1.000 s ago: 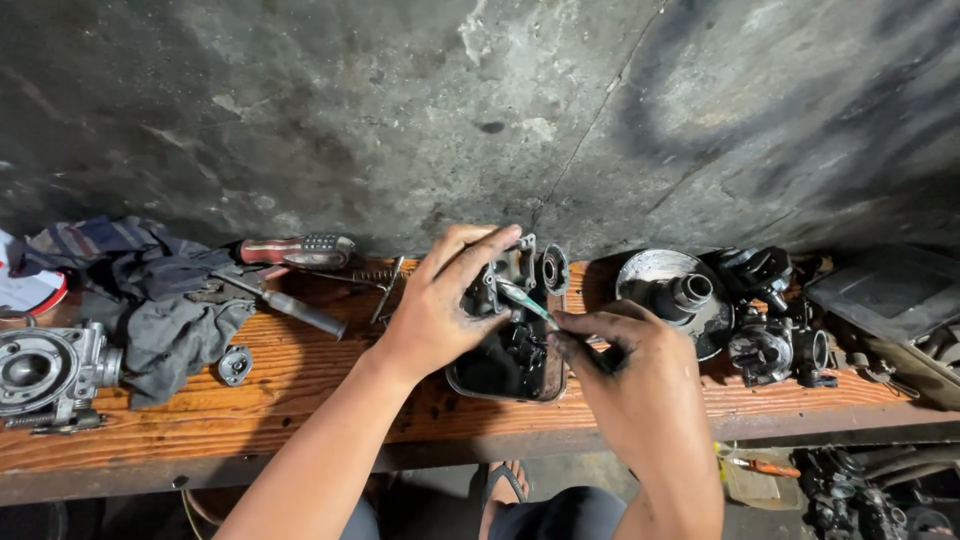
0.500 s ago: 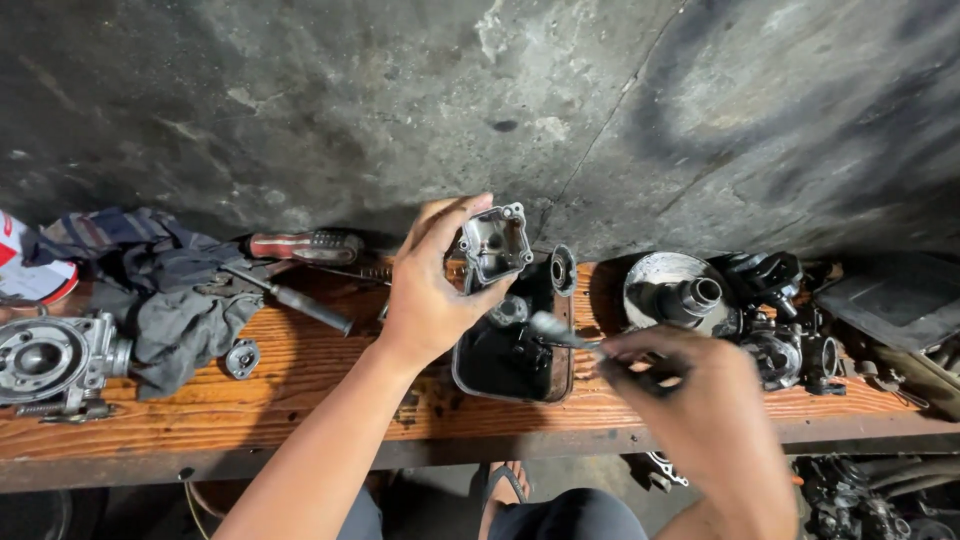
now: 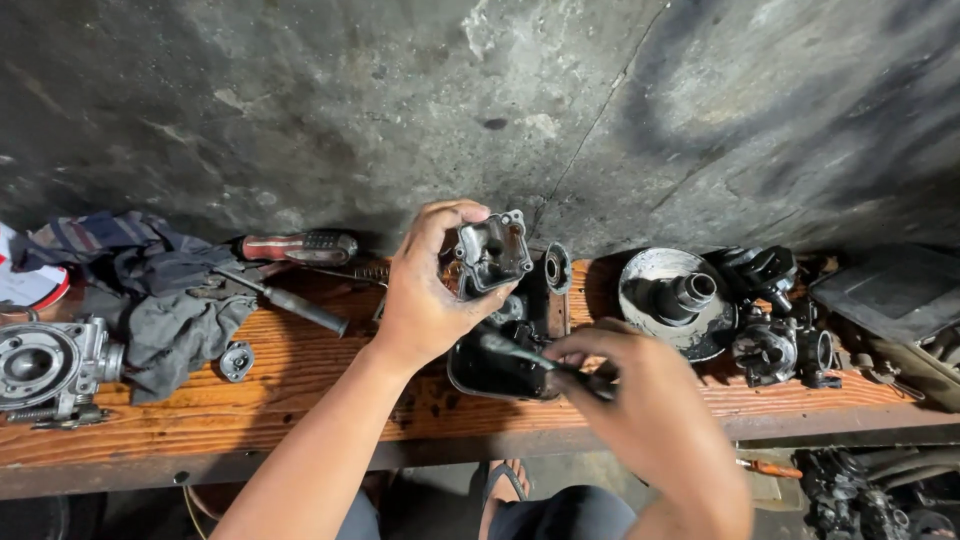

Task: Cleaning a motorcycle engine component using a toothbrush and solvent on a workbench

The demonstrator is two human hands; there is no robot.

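Observation:
My left hand point(image 3: 425, 290) grips a small grimy metal engine part, a carburettor-like body point(image 3: 492, 250), and holds it up above the wooden shelf point(image 3: 300, 390). My right hand point(image 3: 640, 410) sits lower and to the right, closed on the handle of a thin screwdriver-like tool point(image 3: 520, 352) whose tip points up-left toward the part. Beneath both hands lies a dark, oily tray-shaped metal cover point(image 3: 510, 360) on the shelf.
Left on the shelf: a grey rag point(image 3: 170, 320), a red-handled screwdriver point(image 3: 300, 247), a black-handled tool point(image 3: 295, 305), a silver carburettor point(image 3: 50, 365). Right: a round metal plate with a hub point(image 3: 675, 300) and black engine parts point(image 3: 780, 345). A stained concrete wall stands behind.
My left hand lifted the metal part off the tray and turned it upward. My right hand drew back down and right with the tool, away from the part.

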